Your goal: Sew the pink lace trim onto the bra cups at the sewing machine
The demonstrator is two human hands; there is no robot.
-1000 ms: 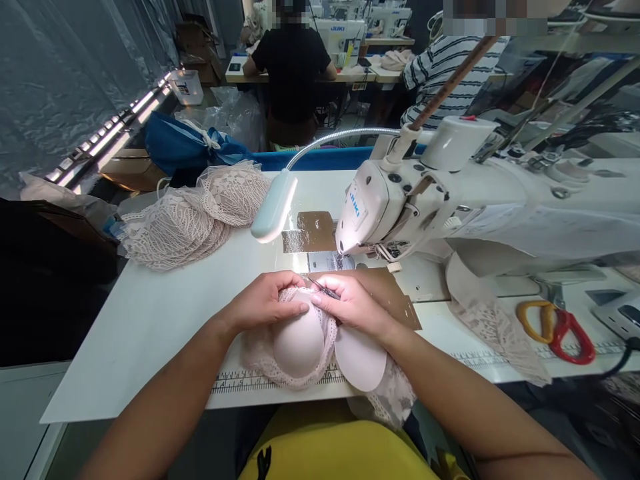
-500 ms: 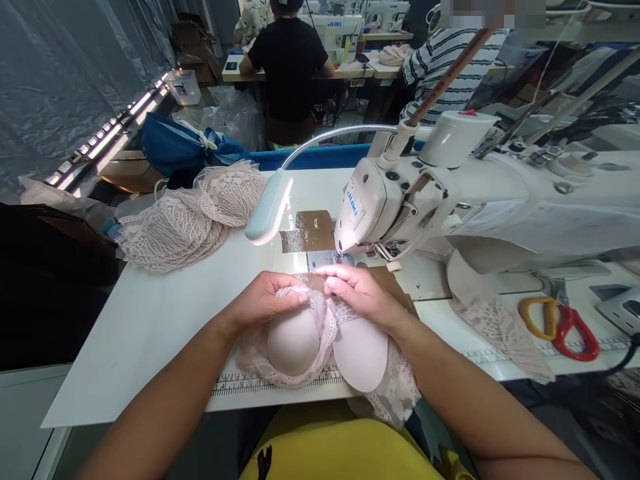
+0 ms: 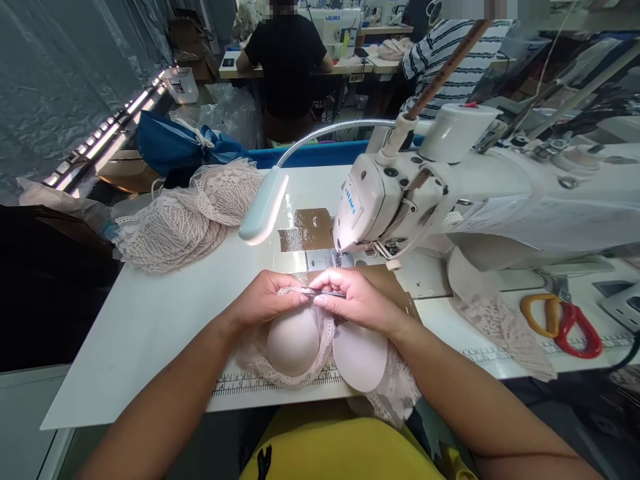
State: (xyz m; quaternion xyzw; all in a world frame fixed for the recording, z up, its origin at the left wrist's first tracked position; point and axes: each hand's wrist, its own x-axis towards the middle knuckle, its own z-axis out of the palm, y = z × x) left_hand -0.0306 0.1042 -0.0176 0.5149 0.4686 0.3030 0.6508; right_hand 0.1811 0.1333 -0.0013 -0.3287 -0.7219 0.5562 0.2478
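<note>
A pale pink lace bra with molded cups (image 3: 293,341) lies at the table's front edge, over the printed ruler. My left hand (image 3: 267,299) is closed, pinching the lace edge above the left cup between thumb and fingers. Close beside it, my right hand (image 3: 357,300) is closed around a thin dark metal tool (image 3: 331,293), whose tip meets the pinched lace. The tool's exact kind is partly hidden by the fingers. Both hands are just in front of the needle area of a white sewing machine (image 3: 367,200). The right cup (image 3: 361,357) lies flat below my right hand.
Stacked lace cups (image 3: 170,223) lie at the table's left. A lamp (image 3: 264,205) on a bent neck hangs left of the machine head. Scissors (image 3: 563,323) with yellow and red handles and a lace piece (image 3: 500,327) are at the right. Two people sit at machines beyond.
My right fingers have curled in, and the thin dark tool now shows between them at the lace. My left hand keeps its pinch, and the bra lies almost unmoved.
</note>
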